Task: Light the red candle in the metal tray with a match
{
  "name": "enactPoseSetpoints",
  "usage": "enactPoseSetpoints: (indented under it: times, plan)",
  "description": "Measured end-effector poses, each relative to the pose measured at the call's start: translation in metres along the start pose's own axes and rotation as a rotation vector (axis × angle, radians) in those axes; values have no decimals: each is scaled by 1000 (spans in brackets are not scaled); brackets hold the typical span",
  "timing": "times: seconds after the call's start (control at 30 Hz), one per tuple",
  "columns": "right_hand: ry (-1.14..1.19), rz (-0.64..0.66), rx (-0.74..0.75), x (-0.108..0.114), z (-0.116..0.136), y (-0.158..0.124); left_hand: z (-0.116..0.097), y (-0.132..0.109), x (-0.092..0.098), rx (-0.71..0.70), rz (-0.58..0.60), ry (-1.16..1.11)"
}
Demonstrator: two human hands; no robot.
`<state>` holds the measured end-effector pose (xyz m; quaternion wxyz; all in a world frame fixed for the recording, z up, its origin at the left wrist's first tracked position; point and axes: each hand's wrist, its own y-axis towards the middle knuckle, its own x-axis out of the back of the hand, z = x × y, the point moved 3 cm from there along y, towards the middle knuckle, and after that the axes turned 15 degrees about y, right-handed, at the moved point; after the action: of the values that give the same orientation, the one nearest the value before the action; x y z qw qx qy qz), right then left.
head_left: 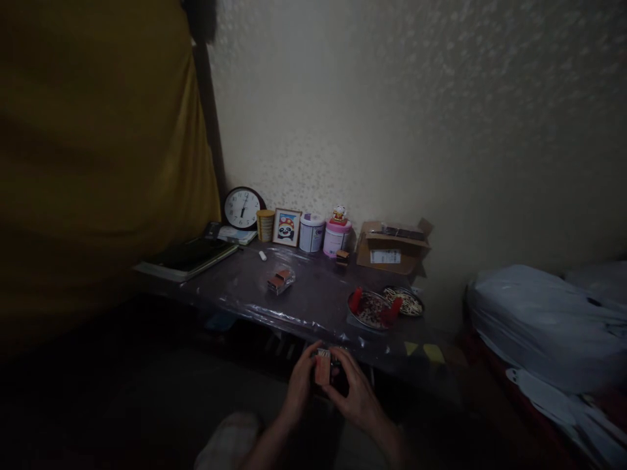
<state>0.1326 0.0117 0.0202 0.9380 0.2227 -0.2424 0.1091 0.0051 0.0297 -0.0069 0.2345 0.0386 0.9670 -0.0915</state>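
Note:
A small orange-brown box [322, 369], which looks like a matchbox, is held upright in front of me, just off the table's front edge. Pale marks or stick ends show along its top; the dim light hides which. My left hand [300, 385] is closed on its left side. From the right, my right hand [356, 390] grips it with the thumb low and fingers near the top. Nearest on the table is a bowl [371, 309] of dark-tipped small sticks with red pieces at its rim. Behind it lies a plate [409, 302] of pale sticks.
Similar boxes [279, 280] lie in a clear dish on the plastic-covered table [313, 294]. Along the wall stand a clock [243, 209], a picture frame [286, 228], a white tub [311, 234], a pink tub [336, 239] and an open carton [392, 251]. A notebook [189, 260] lies left.

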Motion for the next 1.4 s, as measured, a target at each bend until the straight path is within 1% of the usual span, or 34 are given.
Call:
enactPoseSetpoints:
  times: [0.13,0.3,0.43,0.6,0.7,0.97,1.1,1.4]
  plan:
    - [17,-12,20,0,0,0,-5,-2,-1,-12,1,4]
    - [24,-23,36,2,2,1,-6,-1,1,-65,-16,54]
    - [3,-23,30,2,1,0,-4,2,3,-128,11,126]
    - [15,-29,42,3,4,1,-7,4,3,-159,-34,268]
    - [40,-29,31,4,7,2,-9,4,3,-187,-37,340]
    - [29,-49,-40,3,8,2,4,11,4,-224,-13,407]
    - [31,-31,-15,5,13,2,9,16,6,-217,-21,445]
    - [49,3,34,4,14,3,9,17,7,-259,-83,484]
